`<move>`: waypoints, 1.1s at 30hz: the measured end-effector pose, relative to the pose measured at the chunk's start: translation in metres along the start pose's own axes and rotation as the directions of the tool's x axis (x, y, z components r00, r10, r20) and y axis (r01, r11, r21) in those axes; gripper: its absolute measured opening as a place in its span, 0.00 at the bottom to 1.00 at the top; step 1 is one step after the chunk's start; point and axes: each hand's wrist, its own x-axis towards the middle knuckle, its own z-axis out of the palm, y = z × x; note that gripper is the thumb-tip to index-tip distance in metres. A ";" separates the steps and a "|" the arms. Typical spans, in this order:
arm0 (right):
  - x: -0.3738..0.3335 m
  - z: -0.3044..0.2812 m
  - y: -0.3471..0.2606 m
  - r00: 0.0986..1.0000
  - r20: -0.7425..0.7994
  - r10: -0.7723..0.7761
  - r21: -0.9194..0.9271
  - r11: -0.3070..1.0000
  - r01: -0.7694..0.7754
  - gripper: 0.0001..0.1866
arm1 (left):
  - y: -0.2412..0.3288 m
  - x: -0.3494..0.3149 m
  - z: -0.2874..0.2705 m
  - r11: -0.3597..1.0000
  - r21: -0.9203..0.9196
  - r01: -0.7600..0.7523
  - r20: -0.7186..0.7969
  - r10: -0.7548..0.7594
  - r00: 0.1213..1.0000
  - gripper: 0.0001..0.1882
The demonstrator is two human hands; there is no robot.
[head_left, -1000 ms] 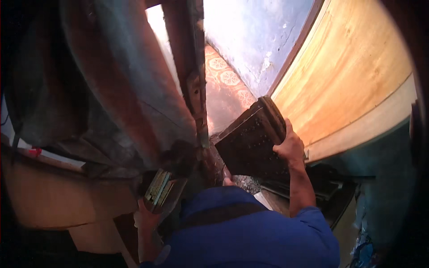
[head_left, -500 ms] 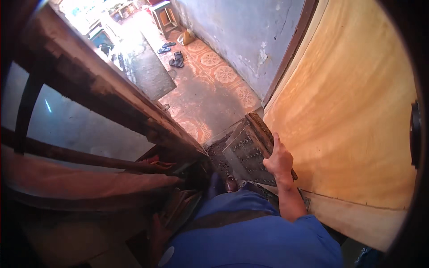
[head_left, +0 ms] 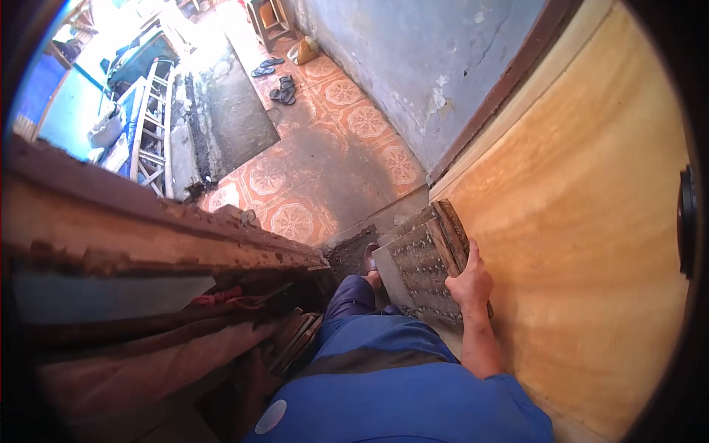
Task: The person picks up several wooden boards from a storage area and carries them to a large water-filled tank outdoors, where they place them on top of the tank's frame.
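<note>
Right hand (head_left: pixel 471 286) has its fingers wrapped over the edge of a weathered grey studded wooden panel (head_left: pixel 421 269), held upright just beside the big orange plywood door (head_left: pixel 583 244), left hand's hidden so can't tell.

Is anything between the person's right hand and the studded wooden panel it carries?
Nothing visible: the right hand already grips the edge of the dark studded wooden panel, fingers wrapped over its frame. The yellow plywood sheet stands close on its right side.
</note>
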 end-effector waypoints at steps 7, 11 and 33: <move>0.113 -0.006 -0.020 0.992 0.125 -0.025 -0.074 0.997 0.034 0.47 | 0.033 0.040 0.008 0.996 -0.060 0.061 0.021 -0.060 0.998 0.53; 0.186 -0.014 -0.037 0.980 0.175 -0.097 -0.075 0.991 0.111 0.48 | 0.056 0.049 0.010 0.986 -0.114 0.125 0.021 -0.123 0.992 0.52; 0.464 -0.008 -0.126 0.962 0.071 -0.265 -0.032 0.963 0.267 0.49 | 0.230 0.106 -0.029 0.936 0.125 0.329 -0.092 -0.320 0.943 0.49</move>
